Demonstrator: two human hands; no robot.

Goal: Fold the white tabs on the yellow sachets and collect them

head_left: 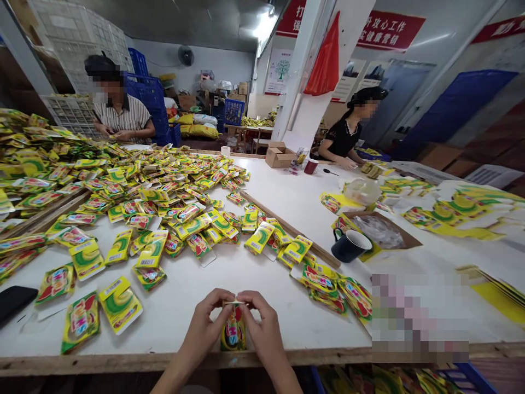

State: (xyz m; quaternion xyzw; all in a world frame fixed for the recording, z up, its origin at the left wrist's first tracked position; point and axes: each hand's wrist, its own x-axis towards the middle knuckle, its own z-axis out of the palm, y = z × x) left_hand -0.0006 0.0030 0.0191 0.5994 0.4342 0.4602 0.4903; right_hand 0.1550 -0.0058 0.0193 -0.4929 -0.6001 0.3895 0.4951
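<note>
Both my hands pinch the top end of one small yellow-green printed carton (233, 332), near the front edge of the white table (180, 323). My left hand (208, 317) has thumb and forefinger at the left corner of its flap. At the right corner, my right hand (261, 320) grips in the same way. The carton's lower part points toward me, with colourful lettering on its face. Loose cartons of the same print lie to the left, among them a green-and-yellow carton (120, 305) and a red-fruit carton (81, 322).
A large heap of cartons (164, 186) covers the table's left and back. Right of a wooden strip (291, 230) stand a dark mug (350, 244) and a box of clear plastic (379, 230). A black phone (16, 303) lies far left. Two people work across the table.
</note>
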